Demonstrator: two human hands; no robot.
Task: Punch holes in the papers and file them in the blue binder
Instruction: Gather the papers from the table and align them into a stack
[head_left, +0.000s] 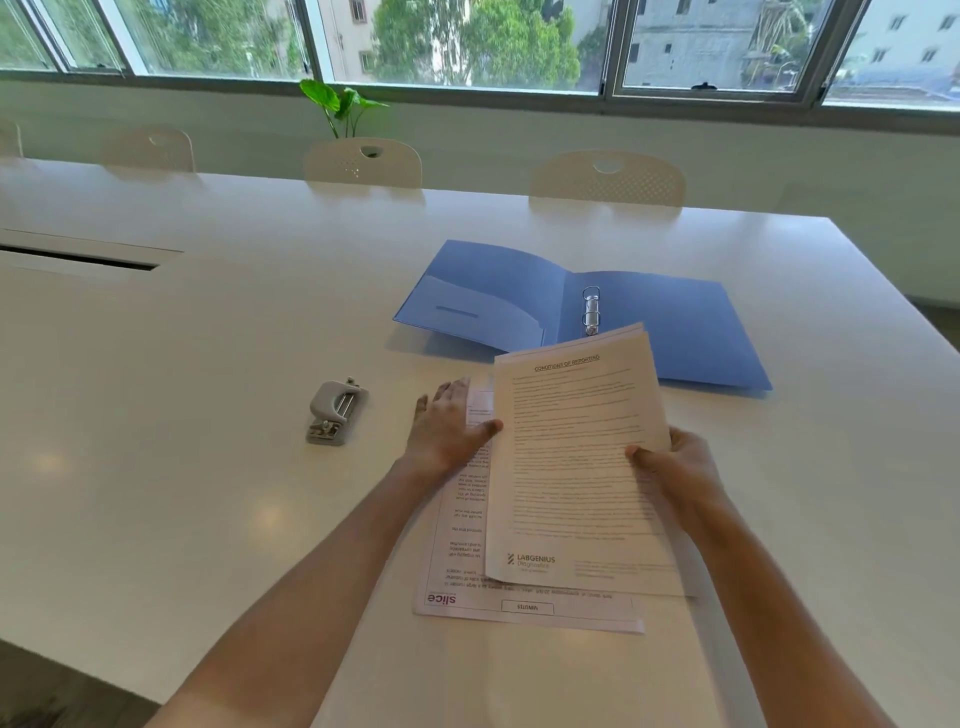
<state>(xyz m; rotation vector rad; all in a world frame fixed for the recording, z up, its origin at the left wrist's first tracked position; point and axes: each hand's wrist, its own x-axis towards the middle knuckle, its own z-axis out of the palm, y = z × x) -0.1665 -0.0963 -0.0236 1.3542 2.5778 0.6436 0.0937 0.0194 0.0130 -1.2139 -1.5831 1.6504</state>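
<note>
A blue binder (670, 322) lies open on the white table (208, 364), its metal rings (590, 310) upright at the spine. In front of it my right hand (675, 467) grips the right edge of a stack of printed papers (571, 457), lifted and tilted off the table. Below the stack another printed sheet (467, 587) lies flat, upside down to me. My left hand (447, 426) rests flat on that sheet, thumb touching the left edge of the lifted stack. A grey hole punch (332, 413) sits to the left of my left hand.
Several white chairs (363, 161) stand along the table's far side under a row of windows. A green plant (340, 106) rises behind the middle chair. A cable slot (78, 257) is set in the table at far left.
</note>
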